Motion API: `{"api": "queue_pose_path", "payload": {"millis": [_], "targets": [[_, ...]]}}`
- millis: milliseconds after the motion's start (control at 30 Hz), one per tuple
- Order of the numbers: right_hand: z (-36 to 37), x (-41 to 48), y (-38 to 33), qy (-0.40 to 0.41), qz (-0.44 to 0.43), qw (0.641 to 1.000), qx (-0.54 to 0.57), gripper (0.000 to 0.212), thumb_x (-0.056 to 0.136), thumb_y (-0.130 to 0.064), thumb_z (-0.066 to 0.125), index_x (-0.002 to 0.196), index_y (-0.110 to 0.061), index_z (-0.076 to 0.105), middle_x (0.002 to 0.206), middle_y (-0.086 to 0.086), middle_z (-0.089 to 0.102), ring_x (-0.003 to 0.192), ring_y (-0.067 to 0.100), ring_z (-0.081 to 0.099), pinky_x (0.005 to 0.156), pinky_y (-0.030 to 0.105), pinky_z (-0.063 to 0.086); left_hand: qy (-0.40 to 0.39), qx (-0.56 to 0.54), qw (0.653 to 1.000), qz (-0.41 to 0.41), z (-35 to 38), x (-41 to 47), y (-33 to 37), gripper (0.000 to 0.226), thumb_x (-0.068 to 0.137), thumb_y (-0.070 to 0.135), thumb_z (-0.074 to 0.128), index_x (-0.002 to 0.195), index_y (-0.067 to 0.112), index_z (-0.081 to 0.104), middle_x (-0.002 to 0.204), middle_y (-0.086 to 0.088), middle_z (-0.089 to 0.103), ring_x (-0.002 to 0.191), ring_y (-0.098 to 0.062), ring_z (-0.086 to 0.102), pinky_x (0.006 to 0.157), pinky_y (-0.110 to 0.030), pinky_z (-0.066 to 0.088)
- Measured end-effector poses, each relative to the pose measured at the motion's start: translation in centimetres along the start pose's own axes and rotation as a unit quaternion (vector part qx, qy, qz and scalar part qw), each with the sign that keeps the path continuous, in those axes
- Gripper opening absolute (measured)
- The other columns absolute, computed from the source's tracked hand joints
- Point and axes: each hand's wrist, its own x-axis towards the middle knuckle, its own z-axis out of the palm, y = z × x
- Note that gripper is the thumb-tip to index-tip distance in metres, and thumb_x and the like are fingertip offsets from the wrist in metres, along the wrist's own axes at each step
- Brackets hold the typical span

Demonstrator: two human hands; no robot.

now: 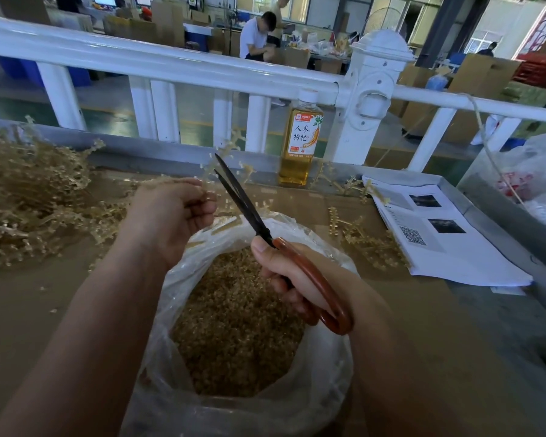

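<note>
Scissors (243, 203) mid-scene, over the open bag (312, 367). Blades slightly apart, tips aimed far-left at the sprig (206, 171).
Right hand (297, 275): fingers clamped round the red handles.
Left hand (174, 216): fingers pinch the sprig above the bag, likely so cut bits (234, 326) drop in.
Uncut pile (35, 190) on the bench (44, 310), left, within reach.
Bottle (300, 143) far, papers (448, 247) right.
</note>
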Motion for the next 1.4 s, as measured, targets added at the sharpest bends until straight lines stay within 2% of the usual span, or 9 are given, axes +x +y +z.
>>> {"api": "queue_pose_path", "payload": {"millis": [133,267,400,700,800,933,1100,1267,1400], "targets": [[0.0,0.4,-0.2,0.030,0.024,0.999,-0.013,0.045,0.089,-0.061,0.031,0.074,-0.021,0.044,0.062,0.002,0.043,0.048,0.012,0.038,0.047,0.024,0.035,-0.063,0.070,0.995,-0.011,0.7,-0.6,-0.5,0.022,0.088,0.000,0.051,0.068,0.002,0.058,0.043,0.002,0.056,0.036,-0.005,0.048,0.036,-0.014,0.039],[0.0,0.2,-0.2,0.037,0.018,0.999,0.000,0.047,0.089,-0.060,0.033,0.073,-0.018,0.046,0.062,0.002,0.043,0.048,0.013,0.037,0.047,0.026,0.034,-0.109,0.120,0.987,-0.002,0.8,-1.1,-0.6,0.022,0.088,0.004,0.054,0.067,0.004,0.059,0.045,0.000,0.058,0.035,-0.006,0.049,0.035,-0.014,0.039],[0.0,0.1,-0.3,0.027,0.019,0.999,-0.037,0.038,0.089,-0.061,0.030,0.073,-0.027,0.040,0.063,0.001,0.044,0.048,0.011,0.039,0.048,0.023,0.035,-0.159,0.136,0.977,-0.029,0.3,-1.3,-0.1,0.021,0.088,-0.004,0.049,0.072,0.006,0.058,0.050,-0.006,0.062,0.037,-0.009,0.055,0.035,-0.015,0.042],[-0.2,-0.3,-0.2,-0.008,0.018,0.998,-0.055,0.032,0.089,-0.063,0.028,0.073,-0.036,0.035,0.067,0.000,0.047,0.050,0.009,0.041,0.047,0.020,0.036,-0.020,-0.013,0.999,-0.043,0.0,-0.2,0.1,0.023,0.095,0.002,0.040,0.076,0.003,0.052,0.043,0.001,0.060,0.036,-0.004,0.055,0.035,-0.013,0.041],[-0.4,-0.2,0.1,0.005,0.012,1.000,-0.028,0.032,0.086,-0.064,0.033,0.075,-0.035,0.040,0.063,-0.003,0.050,0.045,0.007,0.042,0.043,0.019,0.037,0.006,-0.043,0.998,-0.056,-0.2,0.0,0.1,0.026,0.096,0.004,0.037,0.074,0.003,0.051,0.042,0.001,0.059,0.035,-0.005,0.055,0.034,-0.013,0.040],[-0.7,0.1,0.3,0.080,-0.033,0.994,0.061,0.031,0.085,-0.060,0.042,0.074,-0.031,0.047,0.062,-0.002,0.052,0.044,0.008,0.042,0.046,0.022,0.038,-0.019,-0.004,0.997,-0.071,-0.2,-0.1,0.0,0.026,0.095,0.012,0.036,0.075,0.006,0.053,0.046,0.001,0.062,0.039,-0.007,0.059,0.035,-0.012,0.040],[-1.0,0.5,0.4,0.208,-0.036,0.967,0.145,0.033,0.088,-0.047,0.053,0.072,-0.018,0.054,0.049,-0.007,0.054,0.037,0.006,0.044,0.040,0.018,0.038,-0.082,0.062,0.993,-0.059,0.4,-0.5,-0.8,0.024,0.088,-0.002,0.053,0.067,0.009,0.059,0.051,0.000,0.063,0.042,-0.008,0.057,0.038,-0.016,0.044],[-0.9,1.2,1.2,0.322,-0.075,0.924,0.191,0.026,0.083,-0.034,0.066,0.089,-0.011,0.056,0.072,0.000,0.065,0.041,-0.003,0.052,0.043,0.015,0.041,-0.131,0.103,0.984,-0.061,1.7,-1.2,-1.6,0.016,0.086,-0.006,0.053,0.074,0.004,0.056,0.048,-0.003,0.062,0.043,-0.009,0.060,0.040,-0.017,0.048],[-0.8,1.4,1.5,0.372,-0.117,0.893,0.225,0.021,0.078,-0.018,0.072,0.082,-0.013,0.052,0.076,-0.003,0.067,0.053,0.002,0.060,0.047,0.013,0.046,-0.170,0.129,0.974,-0.078,2.3,-1.7,-1.7,0.016,0.084,-0.009,0.053,0.071,0.001,0.056,0.049,-0.007,0.062,0.042,-0.012,0.060,0.040,-0.019,0.049]]}}
